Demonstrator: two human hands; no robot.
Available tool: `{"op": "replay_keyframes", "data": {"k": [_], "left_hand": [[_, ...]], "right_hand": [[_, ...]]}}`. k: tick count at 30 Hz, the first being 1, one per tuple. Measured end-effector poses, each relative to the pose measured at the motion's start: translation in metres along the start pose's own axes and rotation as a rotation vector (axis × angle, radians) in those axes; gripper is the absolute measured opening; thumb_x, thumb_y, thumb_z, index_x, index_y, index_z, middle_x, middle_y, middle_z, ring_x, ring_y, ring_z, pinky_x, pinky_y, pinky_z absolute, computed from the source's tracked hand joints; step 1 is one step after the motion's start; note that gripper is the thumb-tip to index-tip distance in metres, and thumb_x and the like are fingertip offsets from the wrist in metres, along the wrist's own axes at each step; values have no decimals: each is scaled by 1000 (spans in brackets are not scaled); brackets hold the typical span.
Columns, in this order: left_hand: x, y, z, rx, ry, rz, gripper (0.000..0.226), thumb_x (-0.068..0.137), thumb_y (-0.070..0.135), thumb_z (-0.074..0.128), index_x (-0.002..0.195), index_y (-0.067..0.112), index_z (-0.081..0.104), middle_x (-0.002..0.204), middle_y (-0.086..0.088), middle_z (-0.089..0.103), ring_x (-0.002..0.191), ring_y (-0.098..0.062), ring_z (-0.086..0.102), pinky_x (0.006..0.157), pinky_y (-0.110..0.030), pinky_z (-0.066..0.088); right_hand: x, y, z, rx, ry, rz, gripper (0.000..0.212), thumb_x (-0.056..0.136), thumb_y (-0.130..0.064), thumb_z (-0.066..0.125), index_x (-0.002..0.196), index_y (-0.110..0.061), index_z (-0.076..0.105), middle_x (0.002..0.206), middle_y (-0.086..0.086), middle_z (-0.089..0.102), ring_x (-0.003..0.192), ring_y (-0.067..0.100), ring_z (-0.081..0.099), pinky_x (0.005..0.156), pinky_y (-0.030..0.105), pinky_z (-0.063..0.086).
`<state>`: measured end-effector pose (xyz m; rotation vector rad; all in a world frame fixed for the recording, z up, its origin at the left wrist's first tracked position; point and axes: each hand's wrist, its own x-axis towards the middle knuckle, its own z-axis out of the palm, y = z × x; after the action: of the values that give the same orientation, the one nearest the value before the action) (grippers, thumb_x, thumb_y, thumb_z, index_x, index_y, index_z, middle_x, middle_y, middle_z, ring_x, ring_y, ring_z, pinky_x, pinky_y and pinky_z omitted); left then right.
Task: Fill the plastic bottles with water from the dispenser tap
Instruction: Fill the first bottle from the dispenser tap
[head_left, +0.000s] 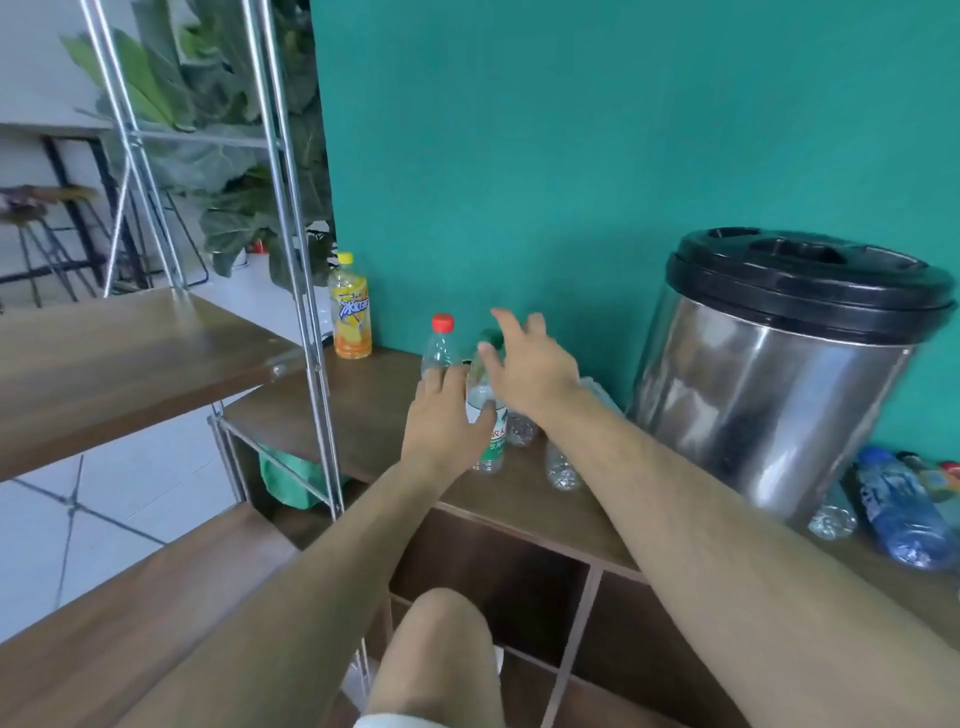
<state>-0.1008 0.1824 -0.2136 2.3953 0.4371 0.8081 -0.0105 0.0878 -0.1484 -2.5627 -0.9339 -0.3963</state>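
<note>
Two bare hands, left hand (447, 415) and right hand (530, 371), reach with spread fingers (501, 319) around an upright clear green-labelled plastic bottle (488, 431) on a brown wooden worktop (519, 499). A steel, black-lidded water dispenser (779, 374) stands to the right.

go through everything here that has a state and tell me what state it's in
Left hand: open, at the green-label bottle.
Right hand: open, over its cap.
Green-label bottle: upright, capped.
Red-cap bottle: upright, capped.
Yellow drink bottle: upright, capped.
Blue bottle: lying down.
Dispenser: lid on.
</note>
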Motion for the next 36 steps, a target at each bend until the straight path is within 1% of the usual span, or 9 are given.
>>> {"op": "replay_keyframes", "data": {"k": [4,12,16,20,23,27,31,33,36], "left_hand": [[16,0,9,-65,-8,13,56,98,33,66,146,13,46,139,-6,52,126,-27,52,104,-44,45],[-19,13,12,-215,-48,-24,80,85,47,80,146,16,39,141,-4,57,125,-29,59,95,-40,49],[-75,30,13,-379,-61,11,73,77,58,85,131,25,49,120,8,66,110,-14,67,89,-33,56],[-136,48,27,-239,-86,244,57,72,65,80,114,37,53,105,16,64,94,-2,61,78,-12,46],[-171,57,46,-35,-158,386,60,68,61,80,115,34,55,104,12,64,90,-14,64,74,-32,52],[-204,60,76,111,-406,495,54,67,58,77,108,29,56,97,11,61,84,-20,64,70,-34,46],[-220,58,107,133,-536,479,50,70,59,74,106,30,56,97,12,62,83,-18,65,74,-35,52],[-210,57,117,159,-529,497,53,71,61,74,111,30,56,101,12,63,86,-18,66,76,-34,50],[-195,55,129,237,-487,596,72,71,67,79,123,25,55,109,7,65,92,-21,66,79,-35,43]], "right_hand": [[35,-1,8,-192,-104,-14,41,110,-53,36,133,-23,51,114,8,65,105,33,65,71,35,39],[-27,-7,-24,-222,95,-80,35,111,-41,38,124,-10,49,76,5,54,78,34,60,59,36,32],[-108,7,-65,-140,241,-20,34,109,-43,42,117,-12,52,71,3,50,69,32,51,57,36,29],[-210,46,-77,-50,248,174,33,110,-45,40,106,-14,52,67,-3,47,67,30,47,59,37,30],[-274,74,-63,-24,182,397,40,110,-52,34,96,-18,52,76,5,59,79,36,59,66,40,36],[-330,109,-31,13,13,669,66,107,-67,19,76,-23,58,100,9,74,103,37,66,80,40,37],[-337,145,-10,81,-152,817,78,105,-71,19,90,-18,74,113,10,74,113,35,65,88,39,39],[-330,157,-2,184,-145,868,69,104,-66,26,77,-17,67,102,9,73,105,35,65,84,37,39],[-322,167,6,385,-33,933,62,96,-55,37,48,-17,47,56,-5,53,72,28,57,65,37,40]]}}
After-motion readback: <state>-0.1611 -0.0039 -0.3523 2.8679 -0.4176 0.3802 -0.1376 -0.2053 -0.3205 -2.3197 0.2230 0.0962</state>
